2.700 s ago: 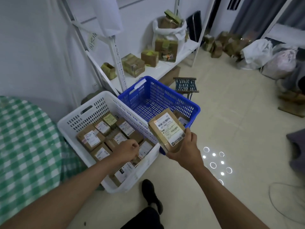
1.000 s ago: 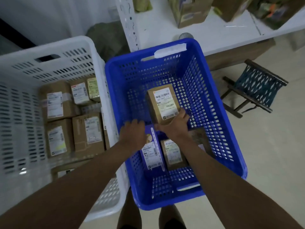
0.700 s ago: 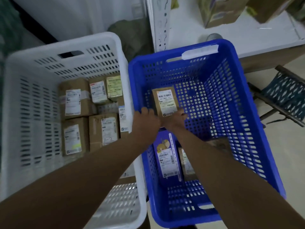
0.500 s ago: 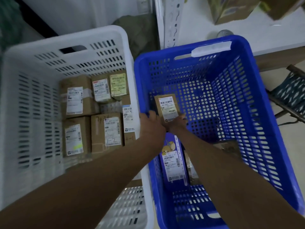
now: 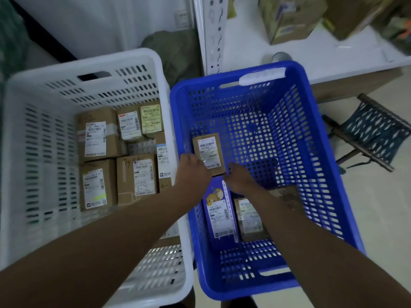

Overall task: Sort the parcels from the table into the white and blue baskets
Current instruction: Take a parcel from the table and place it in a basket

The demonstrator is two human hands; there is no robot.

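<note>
Deep inside the blue basket (image 5: 315,165), the brown parcel (image 5: 208,153) lies flat near its left wall. Both hands hover at its near edge, left hand (image 5: 193,172) and right hand (image 5: 240,180) loosely curled, gripping nothing. Best to lift them straight out, without nudging the parcel askew.

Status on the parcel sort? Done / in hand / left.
Done: white basket holds a layer of labelled brown parcels; blue basket holds a purple parcel and a brown one beside it.
In hand: small brown parcel sits in the blue basket, left hand and right hand at its near edge.
Left: table out of view, so the remaining count is unknown.
</note>
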